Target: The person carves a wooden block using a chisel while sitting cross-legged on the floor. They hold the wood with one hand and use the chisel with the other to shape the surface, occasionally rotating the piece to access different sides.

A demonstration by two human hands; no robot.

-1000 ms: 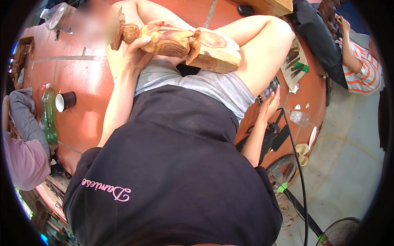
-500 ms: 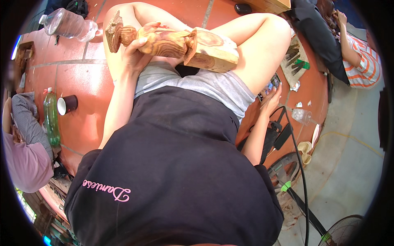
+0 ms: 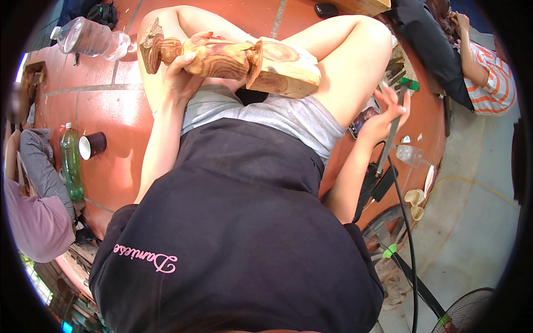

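Note:
A carved wooden block (image 3: 222, 58) lies across my thighs, with a rounded, swirl-grained middle, a rough left end and a squared right end. Around its narrow left part my left hand (image 3: 180, 72) is closed, thumb on top. Out by my right knee my right hand (image 3: 386, 116) pinches a long flat grey metal tool (image 3: 391, 143), tilted with its lower end toward the black bag; its exact kind is unclear. Beneath that hand a phone (image 3: 363, 119) with a lit screen rests beside my thigh.
Several dark metal tools (image 3: 395, 69) lie on a cloth past my right knee. A black cable (image 3: 408, 222) runs by a fan (image 3: 466, 313). On the left are a clear jug (image 3: 91, 38), green bottle (image 3: 70, 161) and tipped cup (image 3: 92, 145). Other people sit on both sides.
My right hand has left the phone, moved up and to the right, and taken hold of the flat metal tool. My left hand and the wooden block have barely moved.

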